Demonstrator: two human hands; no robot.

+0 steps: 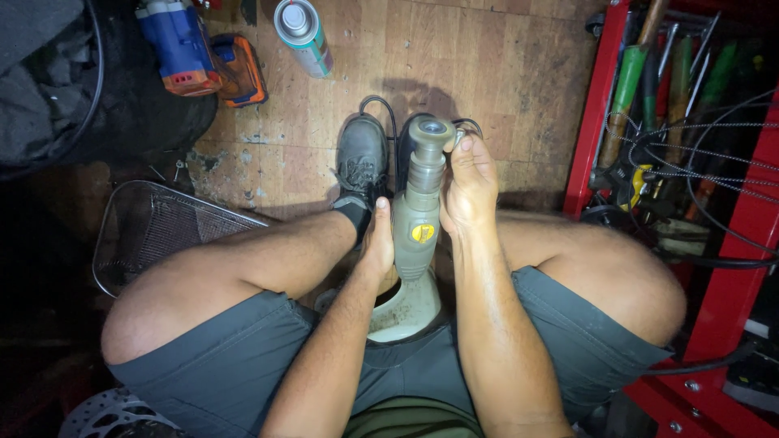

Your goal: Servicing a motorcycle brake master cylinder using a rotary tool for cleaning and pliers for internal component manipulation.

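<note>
Red tool cart [596, 97] (perhaps cluttered) just beside drill [418, 219].

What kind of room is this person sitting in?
Probably a workshop or garage. A red tool cart holds screwdrivers, a cordless drill lies on the wooden floor, and both hands hold a grey electric drill.

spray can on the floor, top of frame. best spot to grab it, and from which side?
Grip the spray can round its cylindrical body, below the cap. It appears to lie tilted on the wooden floor, cap toward the top left, so come from above, fingers across its width. The blue and orange power tool crowds its left.
</note>
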